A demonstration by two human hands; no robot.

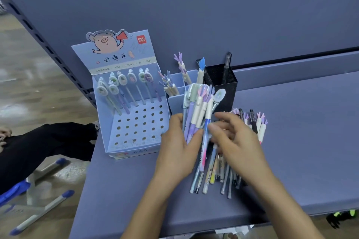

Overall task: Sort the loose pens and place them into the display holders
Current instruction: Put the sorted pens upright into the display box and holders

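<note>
Stationery shop: slotted shelving (pixel 48 49), pen display (pixel 116 58)

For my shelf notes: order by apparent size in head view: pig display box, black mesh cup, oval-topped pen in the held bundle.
1. pig display box
2. black mesh cup
3. oval-topped pen

Header card (pixel 116 52) of the display box, up and left of the left hand (pixel 178 141), red corner tag (pixel 141 39) reading "deli", large handwritten characters "妙语连" at centre, pale strip (pixel 124 66) beneath printed "0.35mm" and "36", remaining small print illegible
</note>
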